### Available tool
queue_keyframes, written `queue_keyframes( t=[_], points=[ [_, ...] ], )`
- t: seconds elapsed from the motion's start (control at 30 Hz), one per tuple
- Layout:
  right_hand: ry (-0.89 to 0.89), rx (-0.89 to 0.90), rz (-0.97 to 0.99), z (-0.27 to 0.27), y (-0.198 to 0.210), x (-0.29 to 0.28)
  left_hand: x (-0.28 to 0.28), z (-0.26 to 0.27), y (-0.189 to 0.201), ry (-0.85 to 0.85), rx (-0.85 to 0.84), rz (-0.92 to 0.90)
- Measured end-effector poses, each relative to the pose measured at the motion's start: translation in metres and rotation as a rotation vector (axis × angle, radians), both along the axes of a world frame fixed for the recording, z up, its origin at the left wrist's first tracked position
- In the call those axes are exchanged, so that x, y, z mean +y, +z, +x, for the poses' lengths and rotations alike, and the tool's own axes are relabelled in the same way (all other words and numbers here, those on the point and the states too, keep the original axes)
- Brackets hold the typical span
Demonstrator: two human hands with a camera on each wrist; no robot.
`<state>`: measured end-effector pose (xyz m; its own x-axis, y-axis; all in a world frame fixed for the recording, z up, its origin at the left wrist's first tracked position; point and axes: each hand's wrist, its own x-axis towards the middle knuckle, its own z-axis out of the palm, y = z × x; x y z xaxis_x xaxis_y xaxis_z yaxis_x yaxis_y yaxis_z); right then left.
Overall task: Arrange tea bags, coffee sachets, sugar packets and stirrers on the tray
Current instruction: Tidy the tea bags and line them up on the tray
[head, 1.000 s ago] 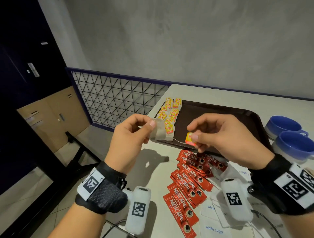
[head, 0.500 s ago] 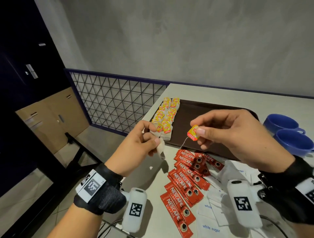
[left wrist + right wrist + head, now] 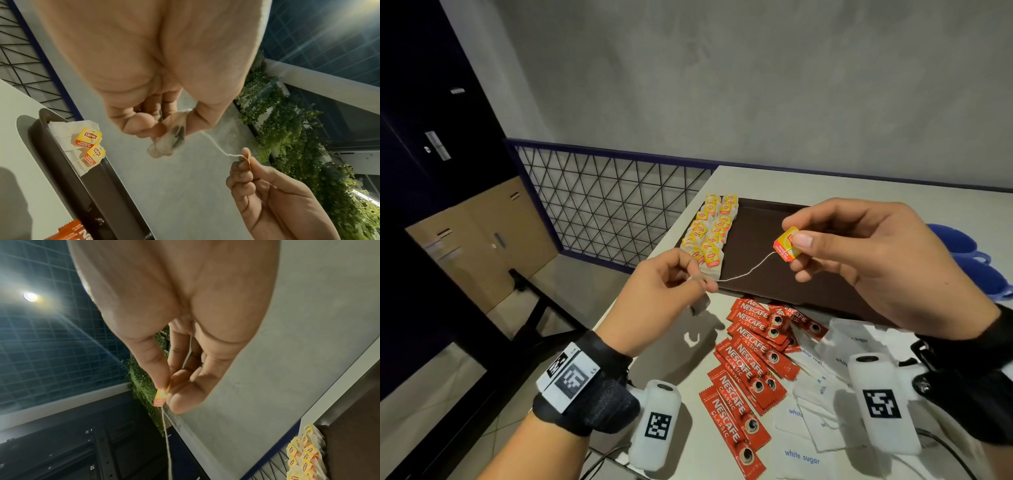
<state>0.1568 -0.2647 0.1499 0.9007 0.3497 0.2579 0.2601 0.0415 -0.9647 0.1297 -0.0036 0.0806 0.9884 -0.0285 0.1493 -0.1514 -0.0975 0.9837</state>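
left grip [image 3: 671, 284]: pinched the crumpled white paper tea bag [image 3: 167, 142]
right grip [image 3: 859, 260]: pinched its yellow tag [image 3: 786, 244]
change: hands parted since a second ago, string [image 3: 748, 270] drawn out
meaning: bag not yet on the dark brown tray [image 3: 763, 274]

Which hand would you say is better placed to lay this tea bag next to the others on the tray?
The left hand, probably: it holds the tea bag itself, nearest the row of tea bags; the right hand pinches only the tag.
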Motion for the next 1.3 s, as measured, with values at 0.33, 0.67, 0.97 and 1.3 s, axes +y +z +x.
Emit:
queue_keyframes(
  t=[0.33,0.67,0.97,1.3],
  points=[
    [0.146,0.156,-0.095,-0.012,-0.010,0.006,-0.002,0.009,0.005,0.268,-0.060,-0.067],
    [0.238,0.215,-0.235,-0.011,-0.030,0.025,-0.011,0.011,0.019,0.238,-0.048,-0.215],
    [0.189,0.171,-0.275,-0.004,-0.039,0.033,-0.019,0.000,0.033,0.074,-0.072,-0.290],
    [0.132,0.229,-0.163,0.000,-0.035,0.031,-0.013,-0.007,0.025,-0.162,-0.105,-0.281]
  ],
)
